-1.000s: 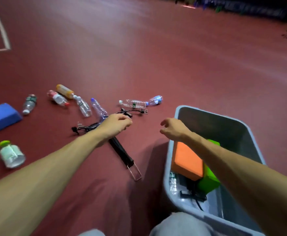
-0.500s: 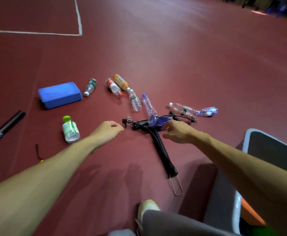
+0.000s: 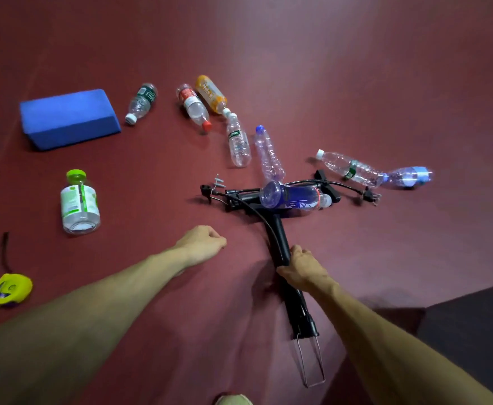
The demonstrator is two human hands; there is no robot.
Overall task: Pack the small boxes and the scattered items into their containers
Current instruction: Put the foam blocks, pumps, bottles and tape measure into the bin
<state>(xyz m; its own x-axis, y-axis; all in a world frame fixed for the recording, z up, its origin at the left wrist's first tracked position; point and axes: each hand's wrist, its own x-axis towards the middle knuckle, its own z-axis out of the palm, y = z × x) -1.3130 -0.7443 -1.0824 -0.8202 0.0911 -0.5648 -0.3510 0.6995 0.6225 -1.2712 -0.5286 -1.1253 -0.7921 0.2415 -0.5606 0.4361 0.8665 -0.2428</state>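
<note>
A black hand pump [image 3: 277, 235] lies on the red floor, its barrel running toward me and ending in a wire foot loop [image 3: 312, 363]. My right hand [image 3: 301, 267] is shut around the middle of the barrel. A blue-tinted bottle [image 3: 292, 195] lies across the pump's handle end. My left hand [image 3: 203, 242] hovers as a loose fist just left of the pump, holding nothing. Several plastic bottles lie scattered beyond, among them an orange one [image 3: 211, 95] and a red-capped one [image 3: 194, 108]. A blue foam block [image 3: 70, 118] sits at the far left.
A green-capped jar [image 3: 78, 203] lies left of my hands. A yellow tape measure [image 3: 7, 290] rests near the left edge. A dark corner of the bin [image 3: 470, 323] shows at lower right. The toe of my shoe [image 3: 233, 400] is at the bottom.
My right hand has slid from the pump's handle end down to the barrel and closed on it. The left hand stayed fisted beside it. The view has moved closer and left, leaving the bin nearly out.
</note>
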